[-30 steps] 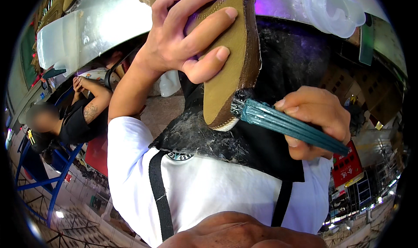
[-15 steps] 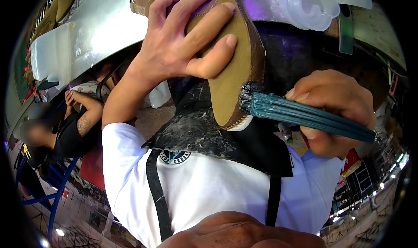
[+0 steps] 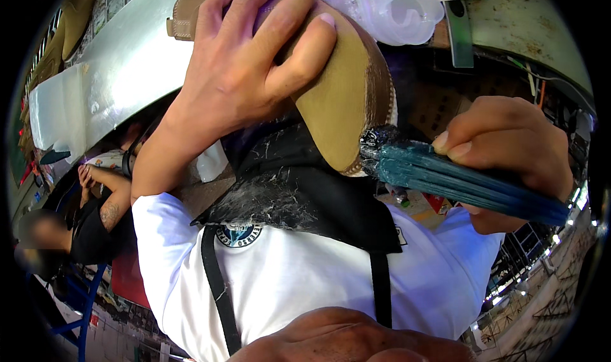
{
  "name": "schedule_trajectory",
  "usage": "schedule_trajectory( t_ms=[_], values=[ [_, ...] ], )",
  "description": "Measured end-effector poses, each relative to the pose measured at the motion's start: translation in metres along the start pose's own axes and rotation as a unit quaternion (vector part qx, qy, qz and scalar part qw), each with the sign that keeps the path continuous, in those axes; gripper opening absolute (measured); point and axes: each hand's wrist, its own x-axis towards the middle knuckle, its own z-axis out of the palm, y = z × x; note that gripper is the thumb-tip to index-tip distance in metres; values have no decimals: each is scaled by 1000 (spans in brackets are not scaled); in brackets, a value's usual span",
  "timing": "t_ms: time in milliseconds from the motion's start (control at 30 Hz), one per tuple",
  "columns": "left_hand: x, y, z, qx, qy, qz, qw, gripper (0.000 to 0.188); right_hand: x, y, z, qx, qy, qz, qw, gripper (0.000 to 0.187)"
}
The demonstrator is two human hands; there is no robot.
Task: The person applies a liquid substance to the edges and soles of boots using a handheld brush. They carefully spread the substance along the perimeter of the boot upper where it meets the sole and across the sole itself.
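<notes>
A tan and brown shoe (image 3: 340,101) with a stitched edge is tilted in front of my apron, its rounded toe toward me. My left hand (image 3: 254,63) lies across the shoe with fingers bent over it, gripping it from the left. On the right, my right hand (image 3: 519,149) pinches a brush (image 3: 445,171) with a ribbed teal handle. Its dark, wet-looking bristles touch the shoe's right edge near the toe. The far end of the shoe is partly hidden by my left hand.
A pale metal work surface (image 3: 143,56) curves along the far left, with translucent plastic sheeting (image 3: 407,12) beyond the shoe. More tan shoes (image 3: 79,18) stand at the upper left. A seated person (image 3: 102,203) in black is at the left. My black apron (image 3: 286,190) hangs below the shoe.
The shoe has turned slightly, showing more of its right edge. The brush has shifted along that edge, a little up and right in view. Both hands keep their hold; the whole view has shifted too.
</notes>
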Motion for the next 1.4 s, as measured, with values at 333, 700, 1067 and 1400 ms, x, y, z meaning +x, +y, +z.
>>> schedule_trajectory(
  t_ms=[333, 700, 1067, 1400],
  values=[
    [29, -8, -7, -47, -20, -63, 997, 90, 14, -51, -43, -178, -92, 86, 976, 47],
    [58, -31, -18, -10, -100, -97, 990, 97, 17, -58, -49, -314, -12, 81, 946, 38],
    [43, -19, -8, -72, -35, -111, 991, 95, 3, 35, -64, 148, 284, 285, 903, 35],
    [37, -11, -10, -86, -35, -104, 990, 92, 11, 34, -74, 143, 120, 216, 959, 49]
  ],
)
